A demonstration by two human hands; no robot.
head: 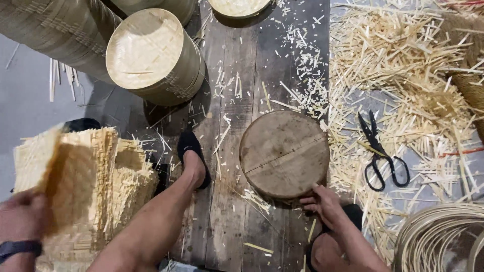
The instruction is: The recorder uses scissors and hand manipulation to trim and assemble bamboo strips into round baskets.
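One scissors (pixel 382 153), one wooden block (pixel 284 153)

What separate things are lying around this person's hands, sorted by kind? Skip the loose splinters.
Round wooden block: 1
Black scissors: 1
Stack of woven bamboo mats: 1
Stack of round bamboo trays: 1
Coil of bamboo hoops: 1
Total: 5

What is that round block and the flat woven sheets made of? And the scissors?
Round block: looks like raw wood, rough, cracked across its top.
Woven sheets: probably thin bamboo strips, pale, unpainted.
Scissors: likely dark metal, dull.
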